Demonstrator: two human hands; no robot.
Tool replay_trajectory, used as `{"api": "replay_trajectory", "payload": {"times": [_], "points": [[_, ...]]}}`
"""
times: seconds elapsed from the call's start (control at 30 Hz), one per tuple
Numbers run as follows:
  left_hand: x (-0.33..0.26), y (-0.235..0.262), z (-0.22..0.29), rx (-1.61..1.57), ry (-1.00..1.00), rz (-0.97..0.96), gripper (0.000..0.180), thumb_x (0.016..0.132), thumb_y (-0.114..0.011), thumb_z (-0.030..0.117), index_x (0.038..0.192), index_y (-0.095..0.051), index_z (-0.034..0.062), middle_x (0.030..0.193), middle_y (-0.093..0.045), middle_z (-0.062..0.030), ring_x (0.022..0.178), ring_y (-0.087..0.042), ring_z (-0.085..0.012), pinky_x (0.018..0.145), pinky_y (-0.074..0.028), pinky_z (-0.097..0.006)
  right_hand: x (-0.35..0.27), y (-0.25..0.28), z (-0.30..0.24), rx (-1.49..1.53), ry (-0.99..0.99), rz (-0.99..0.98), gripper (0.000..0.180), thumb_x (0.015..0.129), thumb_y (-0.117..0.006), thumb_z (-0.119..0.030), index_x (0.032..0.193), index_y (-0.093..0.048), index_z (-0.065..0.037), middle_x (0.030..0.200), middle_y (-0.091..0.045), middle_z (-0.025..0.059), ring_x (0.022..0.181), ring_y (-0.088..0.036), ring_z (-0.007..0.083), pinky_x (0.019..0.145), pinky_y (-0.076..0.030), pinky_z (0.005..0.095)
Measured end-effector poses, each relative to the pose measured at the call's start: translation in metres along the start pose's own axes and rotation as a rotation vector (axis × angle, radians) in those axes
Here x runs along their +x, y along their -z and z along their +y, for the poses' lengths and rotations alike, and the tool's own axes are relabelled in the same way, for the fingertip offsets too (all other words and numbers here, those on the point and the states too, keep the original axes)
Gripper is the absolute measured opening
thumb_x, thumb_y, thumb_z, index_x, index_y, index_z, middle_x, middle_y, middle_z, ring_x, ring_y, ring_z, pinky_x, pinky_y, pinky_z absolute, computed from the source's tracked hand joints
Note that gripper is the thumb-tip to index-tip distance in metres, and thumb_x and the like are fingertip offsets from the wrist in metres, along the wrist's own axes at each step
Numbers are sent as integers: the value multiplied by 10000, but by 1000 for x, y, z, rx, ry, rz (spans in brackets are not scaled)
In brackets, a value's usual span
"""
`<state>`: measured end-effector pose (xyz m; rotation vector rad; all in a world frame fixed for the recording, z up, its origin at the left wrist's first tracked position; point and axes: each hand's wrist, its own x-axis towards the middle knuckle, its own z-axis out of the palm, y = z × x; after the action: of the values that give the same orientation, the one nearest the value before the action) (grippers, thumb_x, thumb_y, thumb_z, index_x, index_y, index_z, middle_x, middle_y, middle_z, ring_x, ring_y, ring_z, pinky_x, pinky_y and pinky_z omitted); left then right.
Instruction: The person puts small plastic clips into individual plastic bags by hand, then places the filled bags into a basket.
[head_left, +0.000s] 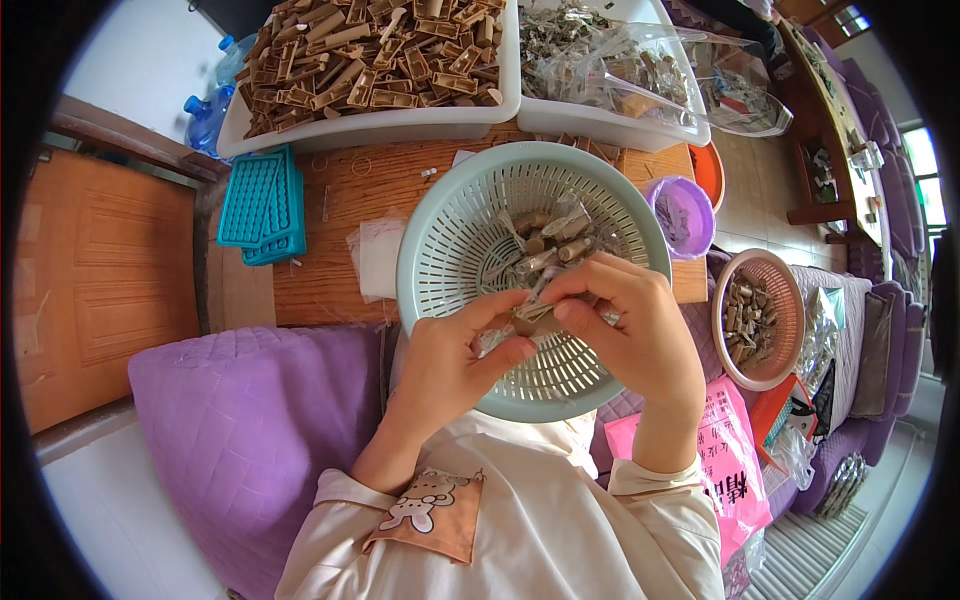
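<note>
over basket (447,225), l hand (455,358) & r hand (640,322), nearly closed, pinch brown tube (535,323), prob. mid-bagging; next needs steady grip.

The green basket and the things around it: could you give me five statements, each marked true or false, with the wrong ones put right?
1. The left hand and right hand are close together over the green basket. True.
2. The purple bucket stands left of the green basket. False: the purple bucket is on its right.
3. The pink basket on the right holds small tan pieces. True.
4. The white tub at top left is full of blue bottles. False: it is heaped with brown pieces.
5. The teal trays are left of the green basket. True.
</note>
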<state>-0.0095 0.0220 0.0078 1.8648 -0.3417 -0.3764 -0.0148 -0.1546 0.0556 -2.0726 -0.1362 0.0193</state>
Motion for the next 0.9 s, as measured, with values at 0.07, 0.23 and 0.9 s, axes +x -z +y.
{"api": "replay_trajectory", "payload": {"times": [0.07,0.23,0.9], "points": [[0,1,1,-15,48,-38,379,714,-691,188,1048,-578,50,777,-653,-68,456,-418,-60,430,-350,-209,2,0,0,17,17,-42,101,724,-583,-28,819,-603,-2,708,-563,117,595,-565,257,543,-445,310],[1,-4,5,-75,75,-62,384,699,-705,183,1035,-586,40,774,-651,-47,454,-367,-32,415,-320,-207,3,1,-6,-123,-71,-168,103,716,-586,-70,783,-608,5,675,-561,134,601,-561,290,572,-443,356],[13,-6,-18,-541,109,96,317,756,-676,163,991,-581,-27,824,-641,-72,687,-583,-60,583,-471,-180,3,-26,31,-81,365,46,288,666,-678,-118,934,-613,-36,946,-614,94,750,-571,232,699,-463,305]]}}
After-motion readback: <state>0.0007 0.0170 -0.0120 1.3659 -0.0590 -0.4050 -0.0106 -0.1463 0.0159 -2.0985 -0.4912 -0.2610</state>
